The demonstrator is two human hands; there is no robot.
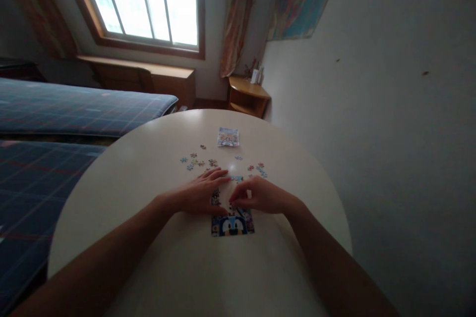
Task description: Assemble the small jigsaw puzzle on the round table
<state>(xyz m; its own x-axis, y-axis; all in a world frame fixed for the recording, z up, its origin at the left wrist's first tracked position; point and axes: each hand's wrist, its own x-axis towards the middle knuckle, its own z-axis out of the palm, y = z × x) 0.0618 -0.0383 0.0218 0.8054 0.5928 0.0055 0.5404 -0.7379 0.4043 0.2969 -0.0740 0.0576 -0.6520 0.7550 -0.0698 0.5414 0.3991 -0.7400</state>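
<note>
A partly assembled jigsaw puzzle lies flat on the round table, a blue cartoon face showing along its near edge. My left hand rests flat across the puzzle's left side with its fingers stretched out. Over the puzzle's open middle, my right hand is closed, thumb and fingertips pinched together close to the surface. Whatever sits in that pinch is too small to make out. Loose puzzle pieces are scattered beyond my left hand, and more puzzle pieces lie beyond my right. Parts of the puzzle are hidden beneath both hands.
A small printed picture lies farther back on the white round table. To the left are beds with plaid mattresses. A wall stands close on the right, and a wooden corner shelf is behind the table.
</note>
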